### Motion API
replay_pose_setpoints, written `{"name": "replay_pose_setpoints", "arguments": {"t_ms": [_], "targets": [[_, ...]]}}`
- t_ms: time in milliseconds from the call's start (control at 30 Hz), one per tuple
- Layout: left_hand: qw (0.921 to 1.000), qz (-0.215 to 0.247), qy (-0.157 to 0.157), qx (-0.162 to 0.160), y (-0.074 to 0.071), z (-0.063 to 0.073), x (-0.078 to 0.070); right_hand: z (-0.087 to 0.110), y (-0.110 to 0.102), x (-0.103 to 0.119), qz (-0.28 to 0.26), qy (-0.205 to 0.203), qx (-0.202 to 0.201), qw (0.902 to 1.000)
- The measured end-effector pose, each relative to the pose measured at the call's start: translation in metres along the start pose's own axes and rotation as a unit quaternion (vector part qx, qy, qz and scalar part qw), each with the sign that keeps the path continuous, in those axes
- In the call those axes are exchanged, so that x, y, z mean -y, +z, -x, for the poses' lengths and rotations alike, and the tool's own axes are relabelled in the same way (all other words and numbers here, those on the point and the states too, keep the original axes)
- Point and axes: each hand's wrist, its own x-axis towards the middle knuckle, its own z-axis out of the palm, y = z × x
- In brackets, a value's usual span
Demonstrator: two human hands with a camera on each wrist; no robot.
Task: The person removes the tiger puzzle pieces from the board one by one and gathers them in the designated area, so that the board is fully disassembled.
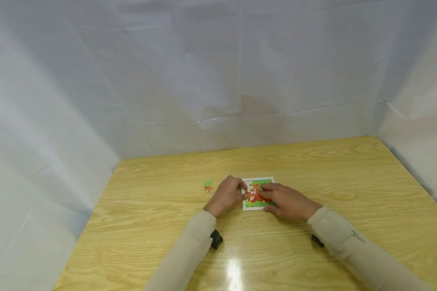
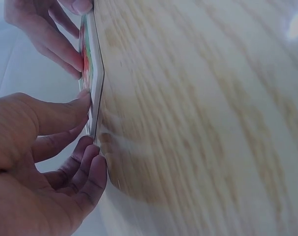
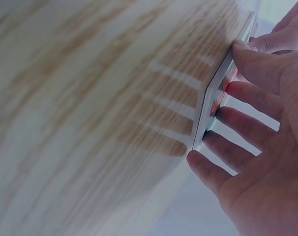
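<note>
A small picture puzzle in a white frame [image 1: 256,209] lies on the table, showing an orange tiger on green. At its left side my left hand [image 1: 227,196] touches the puzzle with the thumb and index fingertip, held apart. In the left wrist view the other fingers [image 2: 97,172] of that hand bend down beside the frame's edge. My right hand [image 1: 289,201] rests on the puzzle's right part, its fingers [image 3: 245,125] spread over the picture and the thumb at the near edge. Those fingers hide much of the picture's right part.
One loose puzzle piece [image 1: 208,186], green and orange, lies left of my left hand on the wooden table [image 1: 149,226]. White sheeting [image 1: 204,81] hangs behind the table and along both sides. A dark device sits at each wrist.
</note>
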Motion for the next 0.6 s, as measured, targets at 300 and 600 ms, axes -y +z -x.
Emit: {"name": "replay_pose_setpoints", "arguments": {"t_ms": [300, 600], "targets": [[1.0000, -0.006, -0.006, 0.001, -0.0002, 0.0009, -0.0019, -0.0021, 0.0011, 0.0000, -0.005, 0.005, -0.002, 1.0000], [0.9998, 0.008, -0.018, 0.001, 0.0015, 0.0017, -0.0023, -0.0026, 0.0013, 0.0003, -0.008, 0.015, 0.008, 0.9998]]}}
